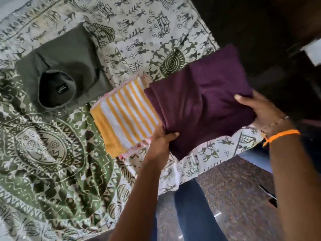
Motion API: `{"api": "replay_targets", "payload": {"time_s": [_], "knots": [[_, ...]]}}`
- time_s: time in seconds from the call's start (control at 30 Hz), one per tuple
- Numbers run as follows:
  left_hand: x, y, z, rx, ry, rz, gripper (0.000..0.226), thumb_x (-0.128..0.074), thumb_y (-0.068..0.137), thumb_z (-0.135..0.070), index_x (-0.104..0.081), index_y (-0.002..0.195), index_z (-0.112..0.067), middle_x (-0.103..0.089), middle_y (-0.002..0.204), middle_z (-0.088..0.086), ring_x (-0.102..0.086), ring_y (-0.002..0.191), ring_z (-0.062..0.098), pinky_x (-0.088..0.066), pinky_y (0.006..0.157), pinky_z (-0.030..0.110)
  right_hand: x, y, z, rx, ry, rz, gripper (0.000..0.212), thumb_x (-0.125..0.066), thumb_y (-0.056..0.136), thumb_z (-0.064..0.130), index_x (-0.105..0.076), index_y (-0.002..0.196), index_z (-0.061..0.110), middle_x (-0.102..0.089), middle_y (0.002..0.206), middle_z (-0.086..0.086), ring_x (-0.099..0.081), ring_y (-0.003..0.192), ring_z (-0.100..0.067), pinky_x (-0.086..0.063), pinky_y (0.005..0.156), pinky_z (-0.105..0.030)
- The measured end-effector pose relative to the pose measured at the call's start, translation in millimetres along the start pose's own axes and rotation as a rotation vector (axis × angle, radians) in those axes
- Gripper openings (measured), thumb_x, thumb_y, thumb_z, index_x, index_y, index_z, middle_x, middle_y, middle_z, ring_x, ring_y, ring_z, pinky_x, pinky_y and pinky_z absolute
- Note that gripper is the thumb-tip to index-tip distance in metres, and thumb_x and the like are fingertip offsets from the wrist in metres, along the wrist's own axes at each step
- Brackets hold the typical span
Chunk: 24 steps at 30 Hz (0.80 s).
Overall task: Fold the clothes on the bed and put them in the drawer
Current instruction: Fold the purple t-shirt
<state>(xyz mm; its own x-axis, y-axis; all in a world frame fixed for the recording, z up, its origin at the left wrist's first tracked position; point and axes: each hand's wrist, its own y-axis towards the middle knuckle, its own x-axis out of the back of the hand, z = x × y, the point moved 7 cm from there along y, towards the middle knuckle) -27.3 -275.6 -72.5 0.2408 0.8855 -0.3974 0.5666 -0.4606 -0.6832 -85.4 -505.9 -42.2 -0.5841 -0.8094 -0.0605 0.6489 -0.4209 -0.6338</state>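
- Head view looks down on a folded purple garment held between both hands above the near right part of the bed.
- Left hand grips the garment's near-left edge: the thumb lies curled over the top of the cloth, the other fingers are tucked under it and hidden.
- Right hand holds the right edge; its thumb presses on top near the far right corner, and the fingers go beneath the fold.
- Between the two grips the purple cloth spans as a rough rectangle, its far corner reaching toward the dark furniture at upper right.
- Its left edge overlaps a folded yellow-and-white striped cloth, which lies flat on the patterned bedsheet.
- Farther left, well apart from the hands, a folded grey-green shirt rests on the sheet, collar and label facing up.
- An orange thread band circles the right wrist.
- Speckled floor and blue-trousered legs show below the bed's edge.
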Motion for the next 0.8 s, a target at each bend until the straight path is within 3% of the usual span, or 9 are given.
{"api": "replay_targets", "payload": {"time_s": [0.1,0.17,0.27,0.33,0.37,0.47,0.6,0.73,0.8], "knots": [[2,16,17,0.033,0.249,-0.296,0.052,-0.04,0.08,0.024,-0.048,0.123,-0.004,-0.055,0.109,0.012,-0.048,0.104,0.022,-0.044,0.085,0.035,32,48,-7,-0.02,-0.525,-0.16,0.035,-0.051,0.09,-0.003,-0.053,0.124,-0.004,-0.062,0.117,-0.02,-0.065,0.082,0.003,-0.043,0.093,-0.029],[5,13,16,-0.009,0.653,-0.52,0.045,-0.053,0.08,0.007,-0.047,0.123,-0.006,-0.051,0.117,0.013,-0.05,0.107,0.025,-0.042,0.088,0.036,46,62,-3,0.048,-0.763,-0.342,0.036,-0.056,0.087,0.001,-0.056,0.123,-0.003,-0.059,0.122,-0.023,-0.06,0.108,-0.025,-0.038,0.098,-0.035],[-26,0,-13,-0.421,1.228,-0.72,0.056,-0.064,0.07,-0.018,-0.044,0.123,-0.014,-0.046,0.118,0.008,-0.04,0.106,0.027,-0.029,0.09,0.037,29,50,7,0.322,-0.969,-0.547,0.046,-0.057,0.076,0.009,-0.056,0.121,0.005,-0.055,0.123,-0.019,-0.049,0.115,-0.038,-0.034,0.098,-0.042],[-57,11,-18,-0.634,1.404,-0.605,0.066,-0.066,0.067,-0.025,-0.044,0.128,-0.016,-0.046,0.125,0.007,-0.038,0.113,0.025,-0.029,0.098,0.038,6,39,2,0.451,-1.101,-0.584,0.061,-0.058,0.071,0.02,-0.047,0.131,0.017,-0.047,0.135,-0.011,-0.041,0.124,-0.034,-0.03,0.1,-0.043],[-65,24,-14,-0.632,1.475,-0.506,0.073,-0.067,0.067,-0.027,-0.041,0.134,-0.017,-0.043,0.134,0.008,-0.035,0.123,0.027,-0.026,0.107,0.043,-8,38,-5,0.475,-1.168,-0.517,0.067,-0.058,0.072,0.024,-0.042,0.137,0.021,-0.041,0.142,-0.008,-0.035,0.13,-0.033,-0.026,0.105,-0.045],[-58,62,14,-0.409,1.727,-0.263,0.1,-0.064,0.071,-0.052,-0.01,0.15,-0.024,-0.007,0.158,0.008,-0.001,0.145,0.031,0.002,0.115,0.05,-33,56,-45,0.396,-1.374,-0.247,0.07,-0.053,0.084,0.035,-0.021,0.147,0.032,-0.015,0.157,-0.005,-0.011,0.143,-0.034,-0.006,0.113,-0.055],[-38,86,34,-0.31,1.821,-0.148,0.108,-0.047,0.068,-0.075,0.012,0.146,-0.028,0.013,0.158,0.006,0.012,0.144,0.032,0.001,0.114,0.053,-33,70,-71,0.401,-1.522,-0.187,0.064,-0.039,0.093,0.044,-0.007,0.148,0.037,-0.001,0.159,-0.004,-0.004,0.144,-0.037,-0.003,0.112,-0.059],[-40,86,30,-0.274,1.781,-0.085,0.108,-0.058,0.072,-0.065,0.01,0.148,-0.028,0.016,0.157,0.004,0.014,0.144,0.032,0.0,0.114,0.053,-31,71,-68,0.382,-1.5,-0.132,0.063,-0.041,0.094,0.038,-0.008,0.148,0.037,0.002,0.159,-0.001,-0.001,0.145,-0.034,-0.005,0.112,-0.058],[-42,81,20,-0.273,1.703,-0.08,0.095,-0.065,0.078,-0.048,-0.006,0.15,-0.028,0.006,0.159,0.003,0.005,0.145,0.03,-0.005,0.115,0.048,-30,65,-58,0.367,-1.363,-0.104,0.061,-0.047,0.092,0.024,-0.022,0.146,0.033,-0.006,0.158,0.0,-0.006,0.145,-0.03,-0.009,0.114,-0.052]]}}
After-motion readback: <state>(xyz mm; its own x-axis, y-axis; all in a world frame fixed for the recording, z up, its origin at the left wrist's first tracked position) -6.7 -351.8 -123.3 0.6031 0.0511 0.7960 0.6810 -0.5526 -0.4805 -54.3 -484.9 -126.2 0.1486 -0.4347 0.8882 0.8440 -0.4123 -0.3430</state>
